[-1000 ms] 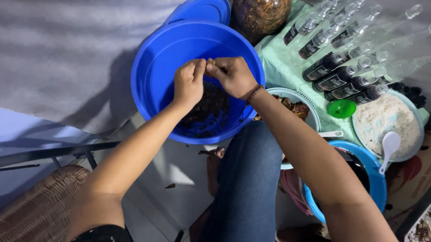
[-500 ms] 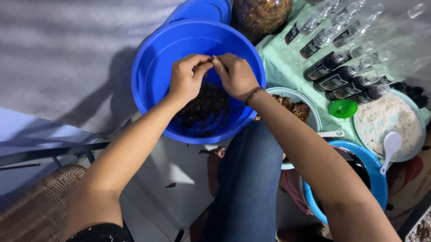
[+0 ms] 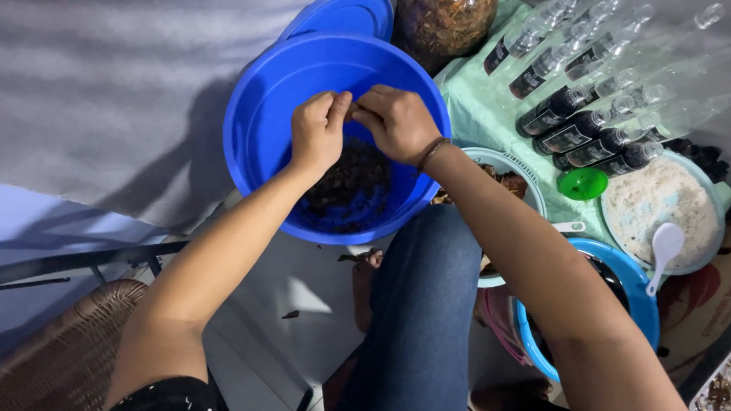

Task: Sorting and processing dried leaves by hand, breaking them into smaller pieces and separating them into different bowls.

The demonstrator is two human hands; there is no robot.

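The left hand (image 3: 317, 134) and right hand (image 3: 396, 122) meet fingertip to fingertip over the round blue plastic basin (image 3: 256, 136), pinching a small dark scrap between them. Dark brown crumbled material (image 3: 350, 190) lies in the basin bottom, directly beneath both hands.

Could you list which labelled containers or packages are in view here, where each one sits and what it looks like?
Small bottles: a row lying on the pale green cloth, right of the blue basin; clear bodies, dark labels, some filled dark, others empty.
Large jar: top centre, behind the basin; clear, round, full of brown dried pieces; no label visible.
Printed sheet or box: right edge; reddish-brown, partly hidden.
No screens or signs.
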